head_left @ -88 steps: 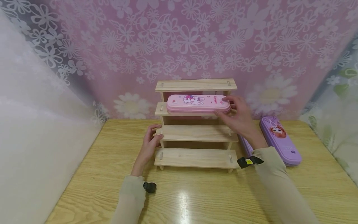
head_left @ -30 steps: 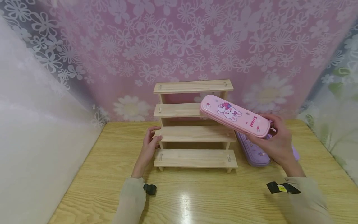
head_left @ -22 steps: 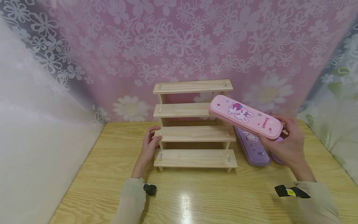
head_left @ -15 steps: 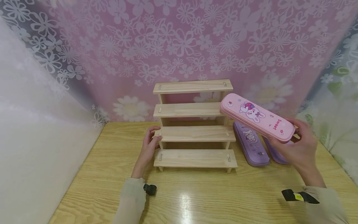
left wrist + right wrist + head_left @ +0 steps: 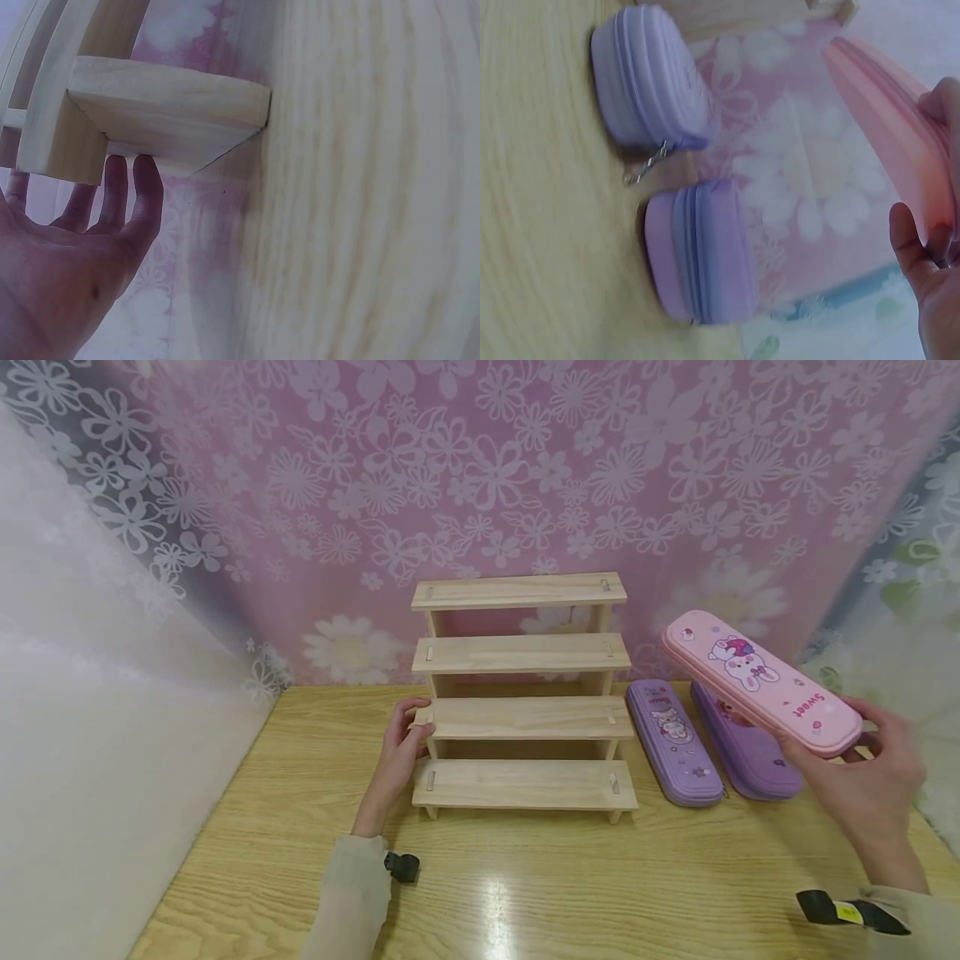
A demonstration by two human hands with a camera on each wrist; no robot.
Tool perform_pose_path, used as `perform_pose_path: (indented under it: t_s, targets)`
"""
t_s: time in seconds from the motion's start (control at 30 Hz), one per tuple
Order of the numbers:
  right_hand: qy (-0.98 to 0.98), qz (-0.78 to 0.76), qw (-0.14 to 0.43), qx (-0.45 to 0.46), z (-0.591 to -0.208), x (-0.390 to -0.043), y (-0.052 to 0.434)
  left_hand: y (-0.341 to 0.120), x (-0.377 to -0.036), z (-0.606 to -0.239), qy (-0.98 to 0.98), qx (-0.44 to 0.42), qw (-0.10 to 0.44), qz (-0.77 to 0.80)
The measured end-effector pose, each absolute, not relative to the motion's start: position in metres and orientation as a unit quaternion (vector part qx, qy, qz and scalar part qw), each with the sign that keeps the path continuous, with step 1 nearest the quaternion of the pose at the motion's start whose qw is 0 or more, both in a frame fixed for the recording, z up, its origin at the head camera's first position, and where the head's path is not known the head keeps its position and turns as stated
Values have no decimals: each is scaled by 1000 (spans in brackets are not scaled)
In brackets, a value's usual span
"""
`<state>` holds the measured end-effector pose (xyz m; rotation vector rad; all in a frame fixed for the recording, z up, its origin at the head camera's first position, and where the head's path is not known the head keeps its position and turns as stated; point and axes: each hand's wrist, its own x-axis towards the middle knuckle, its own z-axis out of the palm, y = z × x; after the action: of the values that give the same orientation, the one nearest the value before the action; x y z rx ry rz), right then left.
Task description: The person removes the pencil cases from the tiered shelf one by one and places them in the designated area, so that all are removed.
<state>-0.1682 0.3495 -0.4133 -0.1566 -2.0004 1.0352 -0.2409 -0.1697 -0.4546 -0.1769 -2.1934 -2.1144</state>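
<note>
Right hand [image 5: 862,777] grips pink pencil case [image 5: 761,681] (tilted, above table)

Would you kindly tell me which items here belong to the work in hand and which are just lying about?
In hand:
- pink pencil case, held by right hand
- wooden step shelf, touched by left hand

Lying about:
- two purple pencil cases on the table
</note>
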Motion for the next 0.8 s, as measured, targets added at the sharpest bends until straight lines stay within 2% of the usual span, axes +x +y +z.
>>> perform_pose_path:
  t_s: [0.17, 0.3, 0.8]
  targets:
    - [-799, 383, 454, -94, -422, -167, 365, -170, -243, -457, -719, -62, 51, -690]
    - [-809, 358, 448, -131, -431, -166, 379, -169, -242, -457, -721, -60, 51, -689]
    - [-813, 422, 279, -288, -446, -162, 415, -169, -242, -456, -720, -64, 49, -689]
